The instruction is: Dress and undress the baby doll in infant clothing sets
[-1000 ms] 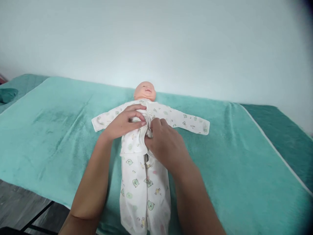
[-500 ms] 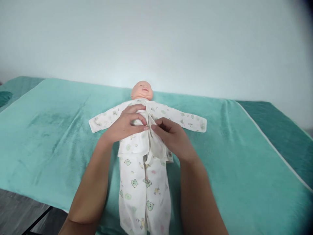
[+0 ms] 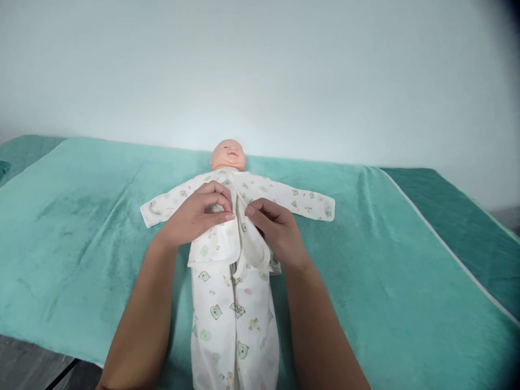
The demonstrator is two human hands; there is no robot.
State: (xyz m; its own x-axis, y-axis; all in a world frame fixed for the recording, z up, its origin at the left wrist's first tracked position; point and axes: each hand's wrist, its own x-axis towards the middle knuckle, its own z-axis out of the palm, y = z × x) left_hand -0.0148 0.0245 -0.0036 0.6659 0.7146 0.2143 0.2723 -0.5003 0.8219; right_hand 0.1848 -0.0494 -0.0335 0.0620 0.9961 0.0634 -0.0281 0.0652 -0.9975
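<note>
A baby doll [image 3: 228, 154] lies on its back, dressed in a white baby jacket [image 3: 209, 245] and matching trousers [image 3: 213, 325] printed with green bears. The sleeves stretch out to both sides. At the chest, my left hand [image 3: 199, 213] pinches the edge of the jacket's left front panel between thumb and fingers. Opposite it, my right hand [image 3: 276, 227] grips the edge of the right front panel, which is folded back and shows its plain white inside. A small gap separates the two edges. Any fastener between my fingertips is too small to make out.
A light green plush cloth [image 3: 357, 281] with a pale border covers the table under the doll, over darker green fabric [image 3: 455, 216]. Behind stands a plain pale wall [image 3: 260, 70]. Grey floor [image 3: 24, 363] shows at the lower left.
My hands have drawn slightly apart, and the gap between the jacket's front edges has widened. The view has shifted a little, so the doll appears further left and lower.
</note>
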